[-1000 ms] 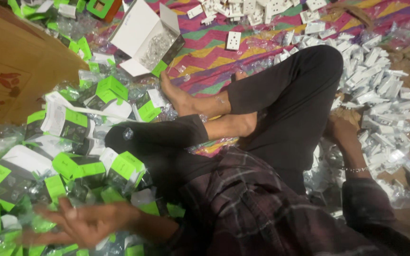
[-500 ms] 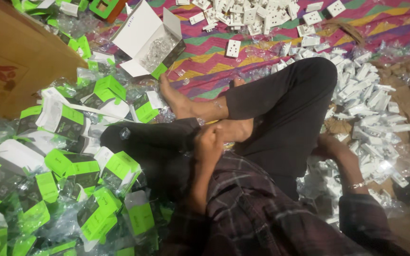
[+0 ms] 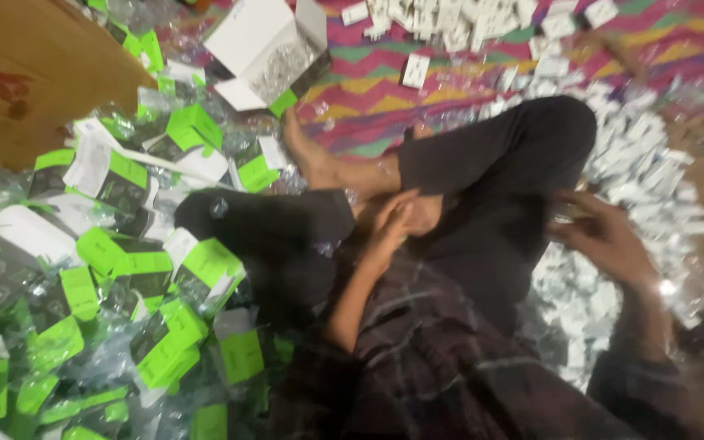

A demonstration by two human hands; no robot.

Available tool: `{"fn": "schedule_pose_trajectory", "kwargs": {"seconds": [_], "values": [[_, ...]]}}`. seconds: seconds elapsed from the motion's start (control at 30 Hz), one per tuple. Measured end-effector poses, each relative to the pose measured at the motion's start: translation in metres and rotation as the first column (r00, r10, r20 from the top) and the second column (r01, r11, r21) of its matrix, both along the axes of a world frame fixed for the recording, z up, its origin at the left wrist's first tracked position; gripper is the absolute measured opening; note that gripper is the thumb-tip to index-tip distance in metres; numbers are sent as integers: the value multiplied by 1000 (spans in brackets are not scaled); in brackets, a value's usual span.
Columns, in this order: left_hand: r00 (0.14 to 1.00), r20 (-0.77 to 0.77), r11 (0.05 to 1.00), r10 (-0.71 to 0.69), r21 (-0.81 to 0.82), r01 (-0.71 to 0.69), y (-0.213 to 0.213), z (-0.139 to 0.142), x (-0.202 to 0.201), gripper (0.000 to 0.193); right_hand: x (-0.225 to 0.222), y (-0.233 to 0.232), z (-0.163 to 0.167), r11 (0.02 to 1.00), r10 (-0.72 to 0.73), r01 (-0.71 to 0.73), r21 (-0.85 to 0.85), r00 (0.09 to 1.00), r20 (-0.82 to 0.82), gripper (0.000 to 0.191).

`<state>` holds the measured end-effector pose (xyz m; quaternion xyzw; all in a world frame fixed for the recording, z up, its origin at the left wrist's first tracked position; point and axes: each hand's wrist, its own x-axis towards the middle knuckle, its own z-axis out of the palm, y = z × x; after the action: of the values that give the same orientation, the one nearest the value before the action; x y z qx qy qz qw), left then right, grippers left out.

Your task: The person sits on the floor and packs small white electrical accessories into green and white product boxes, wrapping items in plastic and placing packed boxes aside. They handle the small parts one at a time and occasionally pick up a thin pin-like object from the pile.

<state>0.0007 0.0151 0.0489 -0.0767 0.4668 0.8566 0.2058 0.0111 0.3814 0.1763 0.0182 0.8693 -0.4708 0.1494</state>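
Because the picture was blurry, it was hard to tell whether the left hand [image 3: 391, 224] held anything; its fingers were curled loosely by the bare ankle in the person's lap. The right hand [image 3: 605, 238] reached toward the heap of small white packets [image 3: 645, 163], fingers bent and touching them, but I could not tell if it had grabbed one. Its wrist went off under a dark checked sleeve [image 3: 645, 358]. Shiny, crinkly plastic bags with green and white boxes [image 3: 124, 261] were piled on the left, some cut off by the edge. An open white box [image 3: 266, 49] lay on the soft zigzag blanket [image 3: 385, 90], and a flat brown cardboard sheet [image 3: 26, 73] filled the corner. Half a second earlier the left hand was already in the lap, and the right hand sat lower; it had moved up to the packets.
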Motion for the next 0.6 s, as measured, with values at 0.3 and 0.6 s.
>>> {"fn": "schedule_pose_trajectory", "kwargs": {"seconds": [0.3,0.6], "values": [[963,171,952,206,190,-238,-10,-14,4,29,-5,-188,-32,976,219,-219,0,975,-40,27],[931,65,-81,-360,-996,38,-61,5,32,17,-11,-199,-31,962,272,-269,45,951,-145,29]]}}
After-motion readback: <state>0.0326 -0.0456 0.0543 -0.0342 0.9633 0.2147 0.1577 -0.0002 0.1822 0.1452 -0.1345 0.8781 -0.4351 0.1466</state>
